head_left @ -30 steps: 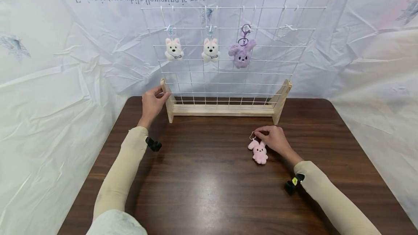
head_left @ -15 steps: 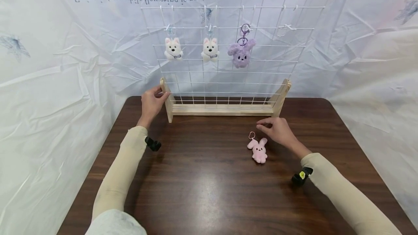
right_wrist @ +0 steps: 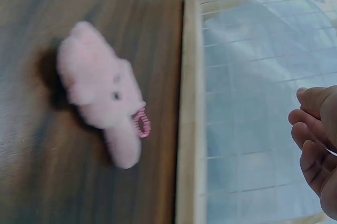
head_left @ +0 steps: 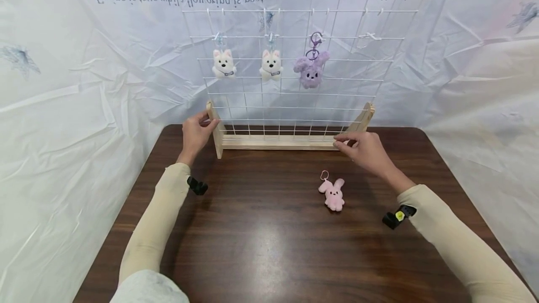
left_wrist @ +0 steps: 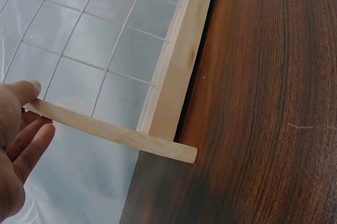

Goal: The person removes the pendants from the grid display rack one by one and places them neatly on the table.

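My left hand (head_left: pixel 196 135) pinches the top of the left wooden side piece (left_wrist: pixel 116 133) of a white wire grid rack, thumb on one side and fingers on the other. A pink plush bunny keychain (head_left: pixel 334 195) lies face up on the table, its beaded pink loop (right_wrist: pixel 142 123) toward the rack. Beyond the bunny, my right hand (head_left: pixel 367 152) hovers in front of the rack's right end, fingers loosely bent with nothing between them. On the grid hang two white plush dog keychains, one at left (head_left: pixel 223 64) and one in the middle (head_left: pixel 271 65), and a purple plush bunny (head_left: pixel 311 71).
A bare white hook (head_left: pixel 370 36) sits at the grid's right. The wooden base bar (head_left: pixel 278 142) runs along the back of the brown table (head_left: pixel 252 228). White printed sheeting (head_left: pixel 84 153) hangs behind and at both sides.
My right hand has let go of the pink bunny's loop and moved up and away toward the rack's right end. The bunny stays on the table; my left hand has not moved.
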`<state>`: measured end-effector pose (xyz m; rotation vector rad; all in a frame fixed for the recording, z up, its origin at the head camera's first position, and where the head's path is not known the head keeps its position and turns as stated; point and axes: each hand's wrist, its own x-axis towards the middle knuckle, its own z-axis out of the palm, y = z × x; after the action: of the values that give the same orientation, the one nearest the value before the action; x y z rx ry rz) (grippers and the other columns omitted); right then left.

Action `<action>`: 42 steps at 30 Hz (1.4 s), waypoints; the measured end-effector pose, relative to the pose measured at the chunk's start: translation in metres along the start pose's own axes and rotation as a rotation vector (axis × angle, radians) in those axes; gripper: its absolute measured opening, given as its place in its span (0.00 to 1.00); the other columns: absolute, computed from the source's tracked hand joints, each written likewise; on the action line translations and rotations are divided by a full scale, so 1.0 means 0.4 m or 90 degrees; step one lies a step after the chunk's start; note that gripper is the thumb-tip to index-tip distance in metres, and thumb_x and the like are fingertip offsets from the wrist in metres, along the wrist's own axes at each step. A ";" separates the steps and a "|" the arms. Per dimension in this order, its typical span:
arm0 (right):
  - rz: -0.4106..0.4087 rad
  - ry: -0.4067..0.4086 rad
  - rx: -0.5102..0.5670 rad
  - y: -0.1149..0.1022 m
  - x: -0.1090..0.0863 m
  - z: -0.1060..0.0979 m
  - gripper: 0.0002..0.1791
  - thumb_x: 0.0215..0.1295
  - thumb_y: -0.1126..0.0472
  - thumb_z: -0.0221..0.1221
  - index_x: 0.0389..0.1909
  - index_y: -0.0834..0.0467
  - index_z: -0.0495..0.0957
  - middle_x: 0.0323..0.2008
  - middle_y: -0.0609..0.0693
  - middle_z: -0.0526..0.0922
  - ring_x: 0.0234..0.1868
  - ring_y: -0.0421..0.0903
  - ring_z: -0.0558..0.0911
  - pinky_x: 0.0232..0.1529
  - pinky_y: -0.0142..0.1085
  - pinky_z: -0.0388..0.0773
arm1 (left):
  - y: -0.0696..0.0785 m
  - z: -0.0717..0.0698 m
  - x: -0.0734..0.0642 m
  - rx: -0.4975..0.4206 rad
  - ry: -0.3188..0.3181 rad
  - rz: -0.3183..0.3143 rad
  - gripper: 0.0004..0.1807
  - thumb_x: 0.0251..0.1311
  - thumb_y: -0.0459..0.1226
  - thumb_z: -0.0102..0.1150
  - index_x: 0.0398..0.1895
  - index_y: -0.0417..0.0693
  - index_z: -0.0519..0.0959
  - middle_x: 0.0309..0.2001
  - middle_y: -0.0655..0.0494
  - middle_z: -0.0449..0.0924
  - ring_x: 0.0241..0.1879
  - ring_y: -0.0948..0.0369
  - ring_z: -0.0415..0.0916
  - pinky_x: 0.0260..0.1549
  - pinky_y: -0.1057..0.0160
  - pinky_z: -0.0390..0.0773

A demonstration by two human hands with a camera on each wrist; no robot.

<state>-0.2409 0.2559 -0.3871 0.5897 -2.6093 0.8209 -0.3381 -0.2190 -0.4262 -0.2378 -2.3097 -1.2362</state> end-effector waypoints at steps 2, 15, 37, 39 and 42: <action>-0.008 0.012 0.002 -0.010 0.011 -0.012 0.11 0.69 0.55 0.67 0.46 0.56 0.90 0.33 0.54 0.90 0.20 0.42 0.83 0.18 0.31 0.75 | 0.000 0.000 0.001 -0.001 0.000 -0.003 0.20 0.64 0.34 0.69 0.57 0.34 0.83 0.52 0.36 0.85 0.48 0.44 0.86 0.46 0.48 0.86; -0.014 0.102 0.033 -0.072 0.080 -0.085 0.13 0.67 0.55 0.68 0.49 0.56 0.89 0.40 0.53 0.91 0.32 0.33 0.86 0.31 0.15 0.75 | -0.001 0.000 -0.005 -0.001 -0.001 0.004 0.21 0.64 0.35 0.69 0.58 0.35 0.83 0.51 0.36 0.85 0.48 0.43 0.86 0.45 0.46 0.86; -0.043 0.225 0.062 -0.172 0.231 -0.170 0.16 0.66 0.54 0.69 0.49 0.59 0.89 0.41 0.54 0.91 0.35 0.18 0.79 0.41 0.15 0.77 | -0.003 0.001 -0.003 0.003 0.000 -0.006 0.22 0.64 0.37 0.69 0.58 0.35 0.82 0.51 0.36 0.85 0.48 0.44 0.87 0.46 0.47 0.86; -0.043 0.236 0.064 -0.177 0.243 -0.175 0.17 0.66 0.53 0.69 0.49 0.60 0.89 0.40 0.54 0.91 0.35 0.19 0.79 0.42 0.16 0.78 | -0.002 0.002 -0.003 0.003 0.001 -0.007 0.22 0.64 0.37 0.70 0.58 0.35 0.82 0.51 0.36 0.85 0.48 0.44 0.87 0.46 0.47 0.86; -0.041 0.261 0.074 -0.183 0.262 -0.176 0.18 0.66 0.52 0.69 0.48 0.61 0.89 0.40 0.55 0.91 0.34 0.20 0.79 0.44 0.19 0.79 | 0.000 0.001 -0.004 0.002 0.002 -0.007 0.22 0.64 0.36 0.70 0.58 0.35 0.82 0.51 0.35 0.85 0.48 0.44 0.87 0.45 0.47 0.87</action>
<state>-0.2816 0.2142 -0.2534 0.4753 -2.1734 0.9628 -0.3369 -0.2185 -0.4272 -0.2232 -2.3127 -1.2379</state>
